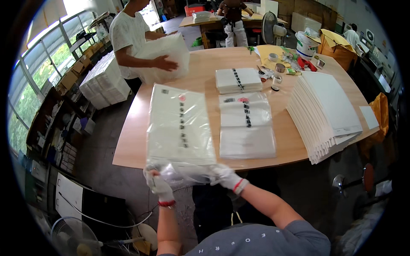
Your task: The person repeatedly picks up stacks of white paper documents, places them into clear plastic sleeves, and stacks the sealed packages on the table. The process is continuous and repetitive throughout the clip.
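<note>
A clear plastic bag (pixel 181 123) with white sheets inside lies at the table's near left, its loose open end hanging over the front edge. My left hand (pixel 159 183), in a white glove with a red cuff, is closed on the left corner of that end. My right hand (pixel 224 176), gloved alike and a little blurred, grips the right corner. To the right lies a pile of flat clear plastic bags (pixel 247 141) with dark print down the middle. Behind it sits a stack of folded printed bags (pixel 238 81).
A tall stack of white boards (pixel 326 106) stands at the table's right. Tape rolls (pixel 273 57), a white bucket (pixel 306 45) and a desk fan (pixel 270 27) are at the far right. Across the table's left corner a co-worker (pixel 130 42) holds a translucent wrapped bundle (pixel 168 57).
</note>
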A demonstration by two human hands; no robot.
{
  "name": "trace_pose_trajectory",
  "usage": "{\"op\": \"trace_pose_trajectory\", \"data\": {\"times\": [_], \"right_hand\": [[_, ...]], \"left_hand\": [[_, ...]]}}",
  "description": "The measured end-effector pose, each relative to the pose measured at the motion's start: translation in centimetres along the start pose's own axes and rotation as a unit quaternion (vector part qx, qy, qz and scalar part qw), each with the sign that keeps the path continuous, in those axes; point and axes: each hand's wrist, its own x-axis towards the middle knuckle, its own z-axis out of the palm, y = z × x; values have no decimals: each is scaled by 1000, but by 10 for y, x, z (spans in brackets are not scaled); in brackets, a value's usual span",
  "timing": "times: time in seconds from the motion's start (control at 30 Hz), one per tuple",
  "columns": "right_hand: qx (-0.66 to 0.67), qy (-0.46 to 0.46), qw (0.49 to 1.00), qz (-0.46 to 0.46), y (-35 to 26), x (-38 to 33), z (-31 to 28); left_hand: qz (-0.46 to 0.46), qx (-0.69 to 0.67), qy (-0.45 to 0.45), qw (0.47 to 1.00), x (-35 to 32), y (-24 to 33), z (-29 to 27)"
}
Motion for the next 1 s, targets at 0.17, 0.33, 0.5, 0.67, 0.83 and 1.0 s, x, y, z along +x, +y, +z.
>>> {"op": "trace_pose_trajectory", "data": {"times": [0.17,0.33,0.5,0.67,0.83,1.0], "right_hand": [[292,-11,895,338,72,30,70],[281,73,901,323,40,-21,44],[227,116,892,374,50,-109,-27],[175,215,872,404,24,-153,-73],[181,268,862,391,17,-170,-89],[199,279,858,384,26,-178,-97]], "left_hand": [[-332,89,-57,937,24,-136,-86],[-391,195,67,897,-50,-174,-124],[-402,211,-451,769,-137,-40,9],[146,139,-482,853,-124,-17,195],[207,305,-615,697,-149,-59,253],[157,266,-622,719,-157,-65,254]]}}
